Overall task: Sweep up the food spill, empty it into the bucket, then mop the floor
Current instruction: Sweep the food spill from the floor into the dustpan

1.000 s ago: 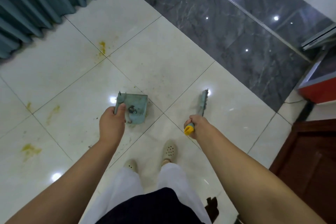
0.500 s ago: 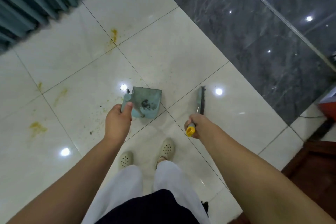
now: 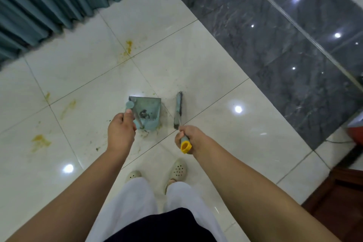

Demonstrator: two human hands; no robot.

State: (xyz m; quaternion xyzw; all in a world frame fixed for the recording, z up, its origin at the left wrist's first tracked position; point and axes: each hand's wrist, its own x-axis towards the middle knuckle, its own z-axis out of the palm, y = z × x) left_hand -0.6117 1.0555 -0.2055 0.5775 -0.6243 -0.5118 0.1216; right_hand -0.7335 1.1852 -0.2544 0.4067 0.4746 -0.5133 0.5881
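- While the person stands on the pale tiled floor [image 3: 196, 68], the left hand [image 3: 120, 133] is curled round the handle of a light blue dustpan [image 3: 149, 111]; thumb lies up along the handle.
- Dustpan sits at centre of view, just beyond the left hand; a small dark clump of debris lies inside it near its toothed edge.
- Right hand [image 3: 189, 135] grips the broom [image 3: 178, 112] by its handle, fingers wrapped; yellow cap of the handle sticks out on the near side of the fist.
- Broom head lies just right of the dustpan, long axis running near-to-far, apart from the pan by a narrow gap.
- Yellow food stains [image 3: 128, 47] on the tiles: one far of the dustpan near a grout crossing, several more at left, the largest near the left edge.
- Small dark crumbs scattered on the tile near the left hand.
- Teal curtain [image 3: 49, 0] hangs along the far left; dark marble floor strip [image 3: 275, 35] runs at far right.
- Beige perforated clogs [image 3: 177, 170] and white trousers visible at the near edge.
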